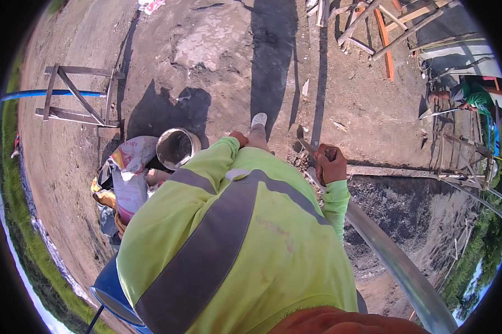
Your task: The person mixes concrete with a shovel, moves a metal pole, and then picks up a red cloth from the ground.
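Note:
I look down over my own yellow high-visibility shirt with grey stripes. My right hand (331, 165), in a reddish glove, is shut on the long metal handle of a shovel (384, 245). The handle runs from the lower right up to a dark blade (300, 134) on the dirt. My left hand (238, 138), also gloved, sits at my leg just above my white shoe (259, 119); its fingers are too small to read. A metal bucket (177, 148) with grey residue stands left of that hand.
Cement bags (129, 173) lie beside the bucket, and a blue barrel (114, 292) stands at lower left. A wooden trestle (78, 96) is at the left. Dark wet material (412, 206) fills a pit on the right. A person in green (474, 98) works by timber at upper right.

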